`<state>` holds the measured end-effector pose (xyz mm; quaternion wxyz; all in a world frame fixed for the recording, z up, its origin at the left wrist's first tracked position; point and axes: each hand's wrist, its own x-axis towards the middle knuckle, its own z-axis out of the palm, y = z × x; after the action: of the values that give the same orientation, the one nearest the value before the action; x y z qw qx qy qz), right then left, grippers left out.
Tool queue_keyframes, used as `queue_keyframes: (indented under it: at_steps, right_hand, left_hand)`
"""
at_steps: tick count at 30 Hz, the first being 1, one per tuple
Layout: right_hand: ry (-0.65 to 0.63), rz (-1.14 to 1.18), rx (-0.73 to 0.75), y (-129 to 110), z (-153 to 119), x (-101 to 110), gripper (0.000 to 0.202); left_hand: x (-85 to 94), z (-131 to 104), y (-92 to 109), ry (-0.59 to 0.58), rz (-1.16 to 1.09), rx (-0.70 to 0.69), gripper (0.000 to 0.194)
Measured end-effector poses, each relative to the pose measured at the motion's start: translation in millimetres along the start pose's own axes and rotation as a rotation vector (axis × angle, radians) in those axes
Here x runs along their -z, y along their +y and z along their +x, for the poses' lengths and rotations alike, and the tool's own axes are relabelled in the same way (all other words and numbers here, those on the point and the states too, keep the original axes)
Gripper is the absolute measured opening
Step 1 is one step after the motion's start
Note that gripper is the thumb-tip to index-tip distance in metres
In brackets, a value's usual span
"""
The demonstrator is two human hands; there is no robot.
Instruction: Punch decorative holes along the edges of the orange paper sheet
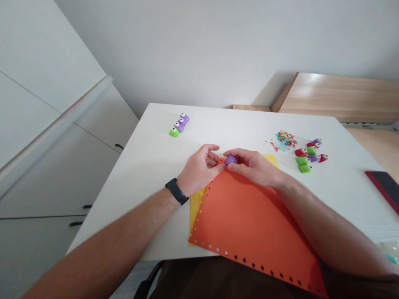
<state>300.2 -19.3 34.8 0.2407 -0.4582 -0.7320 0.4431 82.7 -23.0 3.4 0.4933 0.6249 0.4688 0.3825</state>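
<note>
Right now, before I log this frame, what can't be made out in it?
All in the head view:
- Purple punch: partly covered by the right hand; whether the left hand grips it is unclear.
- Yellow sheet: mostly hidden under the orange sheet.
- Orange sheet: right side behind the right forearm, lower right corner at the bottom edge.
- Confetti: shapes too small.
- Dark red-edged object: cut off by the right edge.

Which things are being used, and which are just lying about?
In use:
purple piece in right hand
orange sheet at left hand

Lying about:
yellow sheet underneath
left row of eyed pieces
right cluster of eyed pieces
confetti
dark slab
</note>
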Motion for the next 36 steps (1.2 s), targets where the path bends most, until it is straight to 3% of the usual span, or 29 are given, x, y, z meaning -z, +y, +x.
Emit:
queue_keyframes:
  at_steps: [21, 36]
  right_hand:
    - [-0.045, 0.047, 0.048, 2.7, -2.1, -0.7, 0.040]
    - [-0.025, 0.070, 0.037, 1.9, -1.4, -3.2, 0.036]
  left_hand:
    - [-1.3, -3.2, 5.2, -0.101, 0.052, 0.014, 0.049]
    - [-3.3, -4.0, 7.7, -0.079, -0.051, 0.061, 0.045]
